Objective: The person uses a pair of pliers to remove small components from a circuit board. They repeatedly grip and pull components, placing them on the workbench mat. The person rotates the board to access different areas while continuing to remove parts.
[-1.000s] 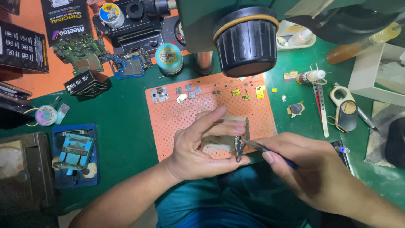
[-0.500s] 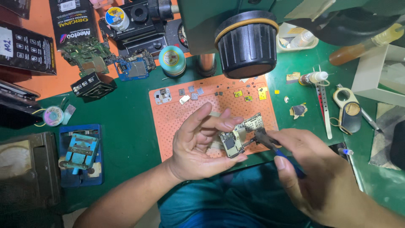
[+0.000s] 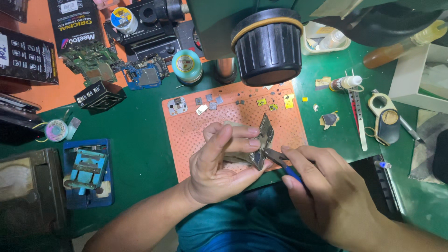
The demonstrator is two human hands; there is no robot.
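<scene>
My left hand holds a small circuit board tilted on edge above an orange perforated mat. My right hand grips small blue-handled pliers, whose jaws touch the lower edge of the board. Several tiny chips and metal shields lie along the far edge of the mat. A black microscope lens hangs just beyond the board.
Tweezers and a loupe lie to the right on the green mat. A blue board holder sits at left, with a solder spool. Circuit boards, a round tin and boxes crowd the back.
My left hand has turned the circuit board from lying flat to standing on edge. My right hand moved the pliers in so the jaws meet the board's lower edge.
</scene>
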